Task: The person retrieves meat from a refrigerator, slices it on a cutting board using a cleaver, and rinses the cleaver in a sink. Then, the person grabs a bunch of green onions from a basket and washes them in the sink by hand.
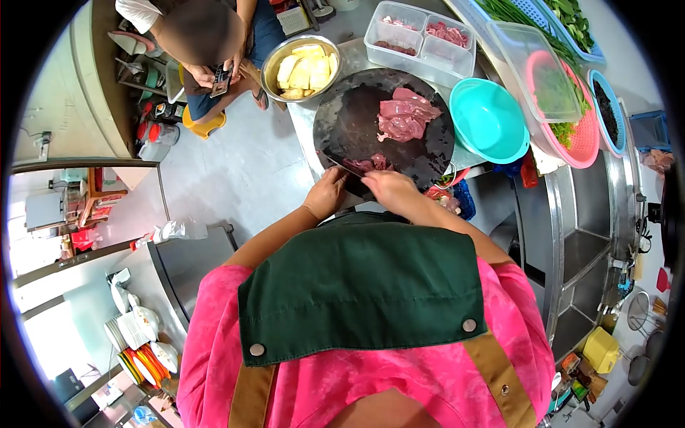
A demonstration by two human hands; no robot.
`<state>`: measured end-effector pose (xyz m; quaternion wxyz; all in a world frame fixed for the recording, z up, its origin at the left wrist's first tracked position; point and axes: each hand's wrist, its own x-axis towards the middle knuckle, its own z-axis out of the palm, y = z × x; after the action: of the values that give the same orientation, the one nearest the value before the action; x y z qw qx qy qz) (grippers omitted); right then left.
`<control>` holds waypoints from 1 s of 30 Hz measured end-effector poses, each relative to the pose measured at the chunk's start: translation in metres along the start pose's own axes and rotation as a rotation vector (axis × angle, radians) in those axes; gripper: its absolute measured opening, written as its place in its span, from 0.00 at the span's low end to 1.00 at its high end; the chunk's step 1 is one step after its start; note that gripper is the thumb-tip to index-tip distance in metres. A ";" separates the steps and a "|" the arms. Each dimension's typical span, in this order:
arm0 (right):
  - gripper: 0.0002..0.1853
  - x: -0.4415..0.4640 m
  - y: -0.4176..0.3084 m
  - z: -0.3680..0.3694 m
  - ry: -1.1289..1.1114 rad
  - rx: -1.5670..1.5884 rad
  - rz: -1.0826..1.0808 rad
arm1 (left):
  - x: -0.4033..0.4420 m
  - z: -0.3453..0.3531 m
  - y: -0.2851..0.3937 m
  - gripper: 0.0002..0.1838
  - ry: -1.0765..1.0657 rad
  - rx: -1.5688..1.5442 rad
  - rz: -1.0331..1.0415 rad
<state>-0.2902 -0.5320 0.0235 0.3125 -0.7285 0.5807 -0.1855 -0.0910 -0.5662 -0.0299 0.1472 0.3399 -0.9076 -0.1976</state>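
Meat [408, 115], glossy, on round dark board [344, 114]; left hand [326, 192], right hand [392, 191] at rim, each grip unclear

Raw red meat [405, 115], heaped on round dark board [342, 114]; smaller pieces [372, 162] toward near edge, beside slanting knife [348, 168].

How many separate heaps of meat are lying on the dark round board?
2: a larger heap toward the far right of the board and a smaller heap close to the right hand, which may hide more meat.
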 end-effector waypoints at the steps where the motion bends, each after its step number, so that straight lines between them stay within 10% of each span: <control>1: 0.16 -0.013 0.008 -0.008 -0.011 0.083 -0.017 | -0.001 -0.001 0.001 0.21 0.023 -0.009 -0.004; 5: 0.17 -0.043 0.012 -0.044 -0.030 0.297 0.289 | -0.003 -0.003 0.001 0.23 0.085 -0.018 0.059; 12: 0.17 -0.036 0.010 -0.045 0.282 0.283 0.207 | 0.000 -0.003 -0.001 0.25 0.072 -0.026 0.096; 30: 0.16 -0.032 0.010 -0.011 -0.012 0.276 0.065 | -0.003 -0.003 0.009 0.25 0.017 0.024 -0.004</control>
<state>-0.3126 -0.5056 0.0277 0.4192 -0.6604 0.5711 -0.2491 -0.0924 -0.5588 -0.0240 0.1502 0.3454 -0.9079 -0.1840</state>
